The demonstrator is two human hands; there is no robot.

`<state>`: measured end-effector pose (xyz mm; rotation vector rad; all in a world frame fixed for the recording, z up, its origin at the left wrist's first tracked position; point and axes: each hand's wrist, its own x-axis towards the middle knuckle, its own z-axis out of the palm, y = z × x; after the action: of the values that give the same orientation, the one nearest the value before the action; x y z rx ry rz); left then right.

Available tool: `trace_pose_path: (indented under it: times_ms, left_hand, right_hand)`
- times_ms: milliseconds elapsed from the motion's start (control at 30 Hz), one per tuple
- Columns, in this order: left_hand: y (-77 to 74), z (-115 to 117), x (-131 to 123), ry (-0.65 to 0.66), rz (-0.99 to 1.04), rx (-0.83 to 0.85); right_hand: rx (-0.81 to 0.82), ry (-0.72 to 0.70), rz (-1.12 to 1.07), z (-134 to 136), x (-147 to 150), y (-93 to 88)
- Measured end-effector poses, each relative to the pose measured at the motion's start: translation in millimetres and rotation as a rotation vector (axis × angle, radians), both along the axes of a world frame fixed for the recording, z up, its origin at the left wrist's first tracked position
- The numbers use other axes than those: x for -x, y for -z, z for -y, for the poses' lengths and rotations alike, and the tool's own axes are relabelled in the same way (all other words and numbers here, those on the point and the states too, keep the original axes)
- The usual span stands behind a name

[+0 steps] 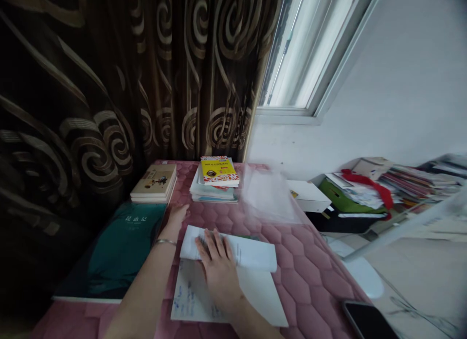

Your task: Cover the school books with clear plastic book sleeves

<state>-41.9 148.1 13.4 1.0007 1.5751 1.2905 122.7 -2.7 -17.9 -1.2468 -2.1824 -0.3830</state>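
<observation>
Beside a brown curtain [91, 86] swirled with pale gold, a white wall [394, 76] rises around a window [310, 52], and a heap of papers [419, 183] with a green folder [350, 198] and a red ribbon [368, 186] sits low on the right. Below lies a pink quilted cover [310, 276] stitched in hexagons, bearing a teal book [113, 251], a cream book [153, 181], a yellow-covered book [219, 170] on a stack, a clear plastic sheet [268, 195], a white box [308, 195] and a black phone [367, 322].

Near the cover's front, a folded sheet of paper [255, 254] lies flat, its white flap doubled over a part bearing blue handwriting. The flap's long axis runs left to right, sloping slightly down to the right. The right hand [218, 273] presses on it, open, fingers spread. The left hand [175, 218], wearing a metal bangle [166, 241], rests open on the cover just beyond the sheet, grasping nothing.
</observation>
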Motion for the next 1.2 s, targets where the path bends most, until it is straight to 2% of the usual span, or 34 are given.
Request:
trace_pose_path:
  times_ms: [67,167,333,500,633,833,1000,1200]
  left_hand:
    - [-7.0,-10,-5,0.080,0.088,0.059]
    - [-16.6,-8,-10,0.169,0.157,0.060]
    - [-24.9,30,-7,0.258,0.260,-0.051]
    - [-13.6,73,-2,0.284,0.253,-0.101]
    - [-3.3,89,-3,0.271,0.322,-0.102]
    - [-2.3,96,-4,0.298,0.451,-0.109]
    - [0.1,95,1,0.443,0.511,-0.192]
    - [12.4,91,7,0.527,0.535,-0.243]
  right_hand:
    - [-0.004,0.001,0.001,-1,0,2.0]
    - [0.023,0.025,0.003,-3,-3,3.4]
    - [0.013,0.064,-0.012,-2,-3,1.0]
    - [-0.010,0.035,-0.002,2,2,-2.5]
    - [0.006,0.041,0.026,4,4,-3.6]
    - [-0.002,0.035,-0.002,3,6,1.1]
    - [0.028,0.016,0.020,5,6,1.8]
    - [0.012,0.017,-0.022,6,8,2.2]
